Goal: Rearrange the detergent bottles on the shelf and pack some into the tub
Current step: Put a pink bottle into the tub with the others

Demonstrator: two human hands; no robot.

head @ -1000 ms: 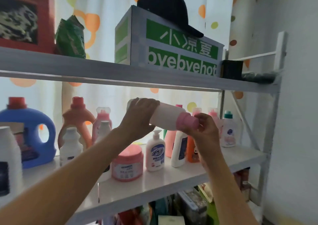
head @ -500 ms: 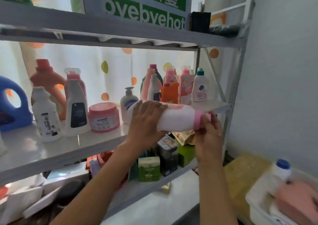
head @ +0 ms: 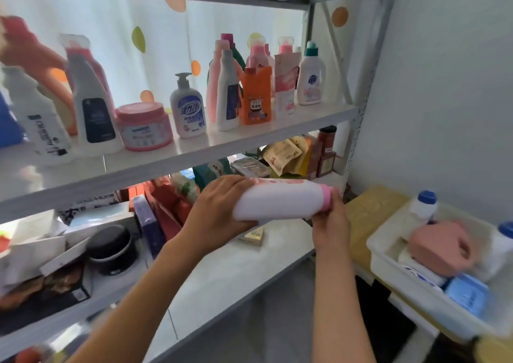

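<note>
A white plastic detergent bottle with a pink cap (head: 280, 199) lies near level in front of the lower shelf, cap pointing right toward the white plastic tub (head: 388, 262). The left hand (head: 219, 210) wraps its base; the right hand (head: 330, 221) grips the cap end.

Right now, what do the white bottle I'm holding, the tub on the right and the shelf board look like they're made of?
White bottle: looks like opaque plastic, smooth with a soft sheen, and a pink plastic cap.
Tub: probably moulded white plastic, judging by its thin rounded rim and even colour.
Shelf board: a pale, smooth, slightly glossy surface that catches window light; painted metal or laminate, I cannot tell which.
</note>
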